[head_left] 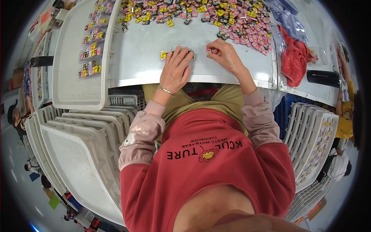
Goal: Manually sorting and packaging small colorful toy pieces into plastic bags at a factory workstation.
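With left hand [177, 69] flat over clear tray [197, 55], right hand [227, 56] tight on boxy pink block [209, 51], at smooth tabletop [145, 40] amid crates [75, 149].

Your forearms reach forward across the near edge of the table [135, 46]. Above its surface, your left hand [177, 65] lies palm down, fingers extended, thumb apart. Your right hand [226, 58], also above the table, angles inward toward the left, thumb and forefinger pinched together.

Hands [176, 70] at clear tray [196, 56], colourful pieces [251, 33] heaped beyond
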Motion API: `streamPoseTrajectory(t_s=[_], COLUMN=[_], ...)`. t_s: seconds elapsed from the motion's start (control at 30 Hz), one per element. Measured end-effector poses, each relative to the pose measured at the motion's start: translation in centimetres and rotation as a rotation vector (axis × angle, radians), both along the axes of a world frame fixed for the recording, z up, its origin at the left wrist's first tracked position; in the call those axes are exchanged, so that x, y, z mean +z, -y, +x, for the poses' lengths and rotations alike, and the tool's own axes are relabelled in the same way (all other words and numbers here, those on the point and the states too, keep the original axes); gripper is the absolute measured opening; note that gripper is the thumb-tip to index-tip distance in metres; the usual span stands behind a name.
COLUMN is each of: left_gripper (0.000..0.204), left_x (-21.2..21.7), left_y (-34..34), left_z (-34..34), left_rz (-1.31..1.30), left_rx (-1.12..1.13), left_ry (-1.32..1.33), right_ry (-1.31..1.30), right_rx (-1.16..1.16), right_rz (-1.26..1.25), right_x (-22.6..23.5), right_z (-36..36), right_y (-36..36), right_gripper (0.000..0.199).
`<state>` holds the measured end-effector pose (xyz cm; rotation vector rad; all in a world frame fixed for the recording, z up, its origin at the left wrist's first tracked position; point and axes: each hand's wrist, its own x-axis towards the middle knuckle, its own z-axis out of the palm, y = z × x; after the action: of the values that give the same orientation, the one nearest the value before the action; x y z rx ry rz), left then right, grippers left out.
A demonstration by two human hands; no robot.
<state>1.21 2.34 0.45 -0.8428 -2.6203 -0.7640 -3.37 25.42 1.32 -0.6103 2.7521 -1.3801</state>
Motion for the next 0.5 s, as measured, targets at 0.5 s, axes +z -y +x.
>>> streamPoseTrajectory(t_s=[0.5], left_gripper=[0.033], left_x=[0.0], left_y=[0.5], left_z=[0.3], left_rz=[0.280], left_rx=[0.132], left_ry=[-0.019], right_ry=[0.059], right_rx=[0.018], right_rz=[-0.142], right_x=[1.4], right_z=[-0.1], right_y=[3.2], right_gripper=[0.024])
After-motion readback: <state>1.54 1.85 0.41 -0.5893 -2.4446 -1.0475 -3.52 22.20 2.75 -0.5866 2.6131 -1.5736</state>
